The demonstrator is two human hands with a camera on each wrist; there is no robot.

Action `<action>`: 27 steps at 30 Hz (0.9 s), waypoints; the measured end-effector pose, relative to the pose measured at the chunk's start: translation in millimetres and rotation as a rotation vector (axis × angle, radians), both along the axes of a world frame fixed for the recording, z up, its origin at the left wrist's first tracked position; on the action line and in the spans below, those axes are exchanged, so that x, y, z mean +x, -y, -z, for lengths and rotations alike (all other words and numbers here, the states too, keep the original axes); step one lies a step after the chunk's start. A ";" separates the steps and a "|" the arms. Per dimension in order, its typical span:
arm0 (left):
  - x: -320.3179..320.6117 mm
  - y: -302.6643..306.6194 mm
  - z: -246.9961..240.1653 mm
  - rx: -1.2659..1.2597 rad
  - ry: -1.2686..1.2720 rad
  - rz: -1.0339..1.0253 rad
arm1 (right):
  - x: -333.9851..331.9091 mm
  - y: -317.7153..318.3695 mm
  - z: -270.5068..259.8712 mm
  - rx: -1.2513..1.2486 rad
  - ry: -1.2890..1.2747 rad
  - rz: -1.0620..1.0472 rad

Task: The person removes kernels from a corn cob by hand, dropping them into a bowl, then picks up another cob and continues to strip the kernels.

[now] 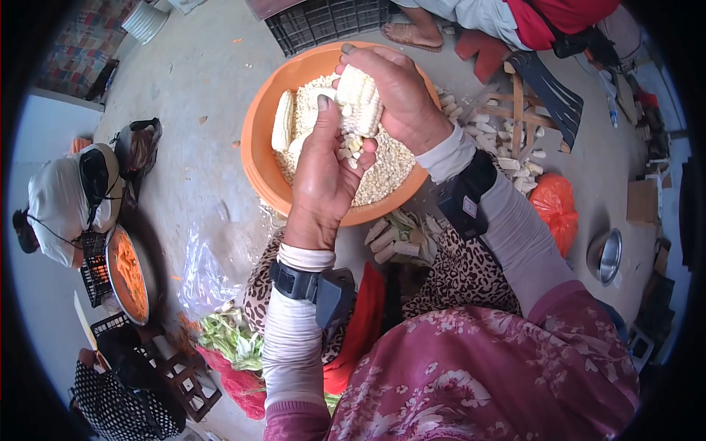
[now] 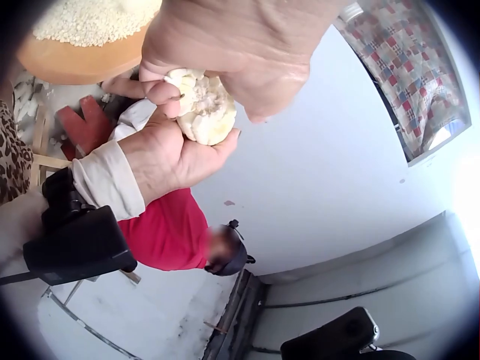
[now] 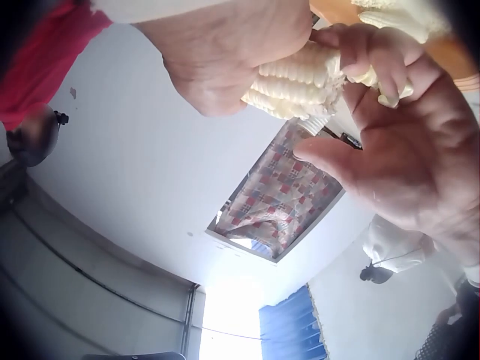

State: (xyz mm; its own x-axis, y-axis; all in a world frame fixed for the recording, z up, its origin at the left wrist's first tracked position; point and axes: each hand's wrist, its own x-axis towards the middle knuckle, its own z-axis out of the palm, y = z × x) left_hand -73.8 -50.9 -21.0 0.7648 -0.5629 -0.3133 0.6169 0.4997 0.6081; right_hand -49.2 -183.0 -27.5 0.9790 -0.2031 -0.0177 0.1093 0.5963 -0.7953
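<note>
A white corn cob (image 1: 359,99) is gripped by my right hand (image 1: 401,95) above an orange basin (image 1: 257,158). Its bared end shows a rough core in the left wrist view. My left hand (image 1: 323,173) is close beside the cob, thumb pointing up along it. Its curled fingers hold loose corn kernels (image 1: 353,149), also visible in the right wrist view as kernels (image 3: 390,94) by the fingertips. Shelled kernels (image 1: 386,169) fill much of the basin, and another whole cob (image 1: 282,121) leans inside its left wall.
Stripped cobs (image 1: 493,136) are strewn right of the basin, near a wooden-framed stool (image 1: 544,95). Husks (image 1: 408,235) lie by my knees. A red plastic bag (image 1: 553,202) and a metal bowl (image 1: 609,256) stand right; a bowl of orange shreds (image 1: 129,275) is left. Another person (image 1: 529,22) sits opposite.
</note>
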 end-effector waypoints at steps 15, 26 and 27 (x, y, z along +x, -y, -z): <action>-3.8 1.6 1.3 0.078 0.033 -0.035 | 1.2 4.9 2.1 -0.050 -0.030 -0.051; -0.4 1.0 -0.3 0.100 -0.049 0.072 | -2.5 -4.2 -1.2 0.005 -0.008 0.045; 0.1 1.1 -0.5 0.106 -0.051 0.051 | -2.2 -5.0 -1.0 0.018 -0.002 0.054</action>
State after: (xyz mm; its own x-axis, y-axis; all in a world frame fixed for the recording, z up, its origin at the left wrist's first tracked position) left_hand -73.7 -52.1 -20.5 0.7175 -0.5624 -0.4109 0.6715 0.4017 0.6228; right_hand -51.4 -178.0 -26.5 0.9666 -0.2550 -0.0236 0.1402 0.6040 -0.7846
